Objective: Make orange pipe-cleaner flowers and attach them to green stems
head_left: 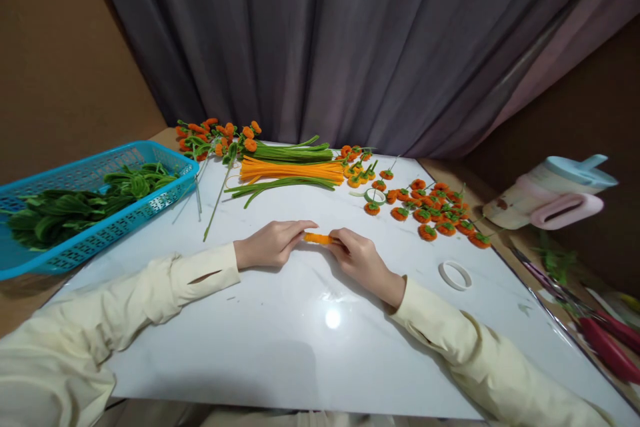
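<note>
A short, thick orange pipe cleaner piece (317,239) spans the gap between my two hands, just above the white board. My right hand (364,260) pinches its right end between thumb and fingers. On the other end are the fingertips of my left hand (270,244), closed with the index finger stretched forward. Whether the piece is folded or coiled is too small to tell. Straight ahead lies a bundle of orange pipe cleaners (293,170), with green pipe cleaners (295,153) behind it and a few more green ones (285,184) in front.
Left stands a blue basket (125,217) of green leaf shapes (65,213). Orange flowers on stems (220,137) lie at the back. Several orange pumpkin-like pieces (435,203) spread right, near a white tape roll (455,275), a tumbler (545,190) and red-handled pliers (607,347).
</note>
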The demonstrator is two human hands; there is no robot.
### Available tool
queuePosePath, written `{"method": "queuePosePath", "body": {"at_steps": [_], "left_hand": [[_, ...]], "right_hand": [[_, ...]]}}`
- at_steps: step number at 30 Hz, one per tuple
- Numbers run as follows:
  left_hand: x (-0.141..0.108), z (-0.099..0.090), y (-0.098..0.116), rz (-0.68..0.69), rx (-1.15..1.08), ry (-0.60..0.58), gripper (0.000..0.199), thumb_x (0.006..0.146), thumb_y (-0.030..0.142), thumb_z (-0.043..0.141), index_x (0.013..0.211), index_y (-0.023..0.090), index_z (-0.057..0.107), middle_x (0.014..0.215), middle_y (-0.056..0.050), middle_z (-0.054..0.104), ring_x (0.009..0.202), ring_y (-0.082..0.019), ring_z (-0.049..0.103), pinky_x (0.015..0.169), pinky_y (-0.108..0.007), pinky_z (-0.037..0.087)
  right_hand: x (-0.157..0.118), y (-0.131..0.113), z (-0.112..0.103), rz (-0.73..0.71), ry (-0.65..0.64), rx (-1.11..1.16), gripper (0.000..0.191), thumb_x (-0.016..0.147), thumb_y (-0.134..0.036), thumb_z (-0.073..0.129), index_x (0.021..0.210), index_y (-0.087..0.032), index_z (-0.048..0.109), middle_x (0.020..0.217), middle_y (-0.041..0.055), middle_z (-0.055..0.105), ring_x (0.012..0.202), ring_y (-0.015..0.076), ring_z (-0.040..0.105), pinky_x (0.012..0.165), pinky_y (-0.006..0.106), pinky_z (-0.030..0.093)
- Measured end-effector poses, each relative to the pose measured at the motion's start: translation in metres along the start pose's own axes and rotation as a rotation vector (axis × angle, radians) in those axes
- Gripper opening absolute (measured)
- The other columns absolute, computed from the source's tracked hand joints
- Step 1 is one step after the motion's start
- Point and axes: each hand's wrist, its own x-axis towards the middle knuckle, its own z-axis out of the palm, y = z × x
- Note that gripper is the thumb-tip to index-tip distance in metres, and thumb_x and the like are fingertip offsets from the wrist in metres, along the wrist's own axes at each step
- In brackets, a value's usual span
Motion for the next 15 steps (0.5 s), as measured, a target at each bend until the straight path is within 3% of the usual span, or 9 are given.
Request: {"method": "queuePosePath", "body": {"at_steps": [9, 15], "left_hand": [[0.0006, 0.0003, 0.0007, 0.035, 0.073, 0.004, 0.033, 0.088, 0.013, 0.034, 0.119, 0.013, 0.044, 0.098, -0.011, 0.066, 0.084, -0.019, 0.064, 0.072, -0.029, 0.051], [0.0013, 0.0001, 0.0009, -0.080, 0.142, 0.010, 0.031, 0.089, 0.016, 0.034, 0.119, 0.014, 0.044, 0.091, -0.007, 0.067, 0.076, -0.018, 0.065, 0.067, -0.028, 0.048]], "right_hand": [[0.0018, 0.0004, -0.0001, -0.018, -0.001, -0.007, 0.015, 0.089, -0.020, 0.044, 0.076, -0.018, 0.051, 0.073, 0.0052, 0.057, 0.063, 0.0134, 0.052, 0.058, 0.024, 0.042], [0.0021, 0.0005, -0.0005, -0.026, -0.018, 0.023, 0.019, 0.091, -0.020, 0.042, 0.075, -0.017, 0.051, 0.075, 0.0060, 0.056, 0.064, 0.0142, 0.052, 0.060, 0.025, 0.043]]}}
